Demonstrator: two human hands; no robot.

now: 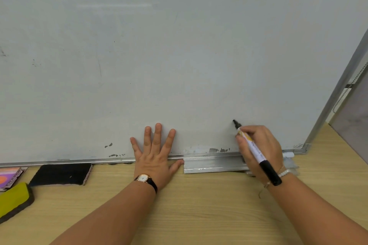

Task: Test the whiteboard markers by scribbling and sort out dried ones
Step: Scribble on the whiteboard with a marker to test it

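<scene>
Black-tipped marker (pixel 256 151), uncapped, tip touching the whiteboard (pixel 179 55) near its lower right corner, gripped pen-style in right hand (pixel 265 142). Left hand (pixel 154 158) flat, fingers spread wide, resting on the board's bottom edge just beside metal tray (pixel 213 165). Black eraser (pixel 61 174) and yellow-green eraser (pixel 15 199) near tabletop (pixel 199 209) left edge

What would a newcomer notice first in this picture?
A large whiteboard fills most of the view above a wooden table. At its lower right, the right hand grips a black-tipped marker, tip toward the board. The left hand lies flat across the board's lower edge, centre.
</scene>
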